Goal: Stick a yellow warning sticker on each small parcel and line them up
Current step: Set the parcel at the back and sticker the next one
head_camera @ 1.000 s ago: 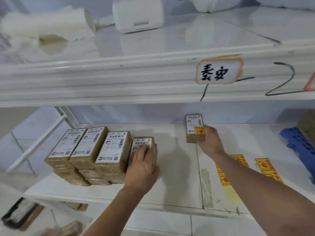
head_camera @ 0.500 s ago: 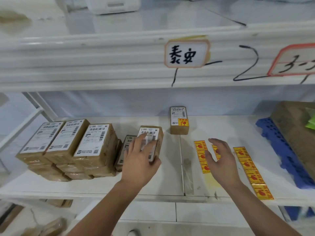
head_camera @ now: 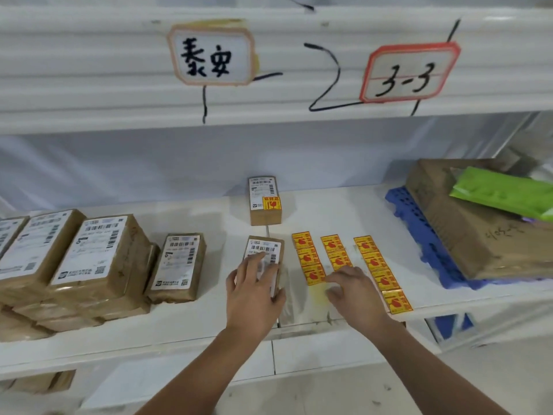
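parcel (head_camera: pixel 264 247) in left grip (head_camera: pixel 254 295); "泰安" tag (head_camera: pixel 211 56)

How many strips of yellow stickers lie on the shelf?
3, side by side right of the held parcel: the left strip, the middle strip, partly under the right hand, and the right strip.

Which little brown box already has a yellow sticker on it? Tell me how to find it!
Look at the lower white shelf, under the handwritten white sign. Near the back wall sits one small brown cardboard parcel alone. Only it wears a yellow warning sticker.
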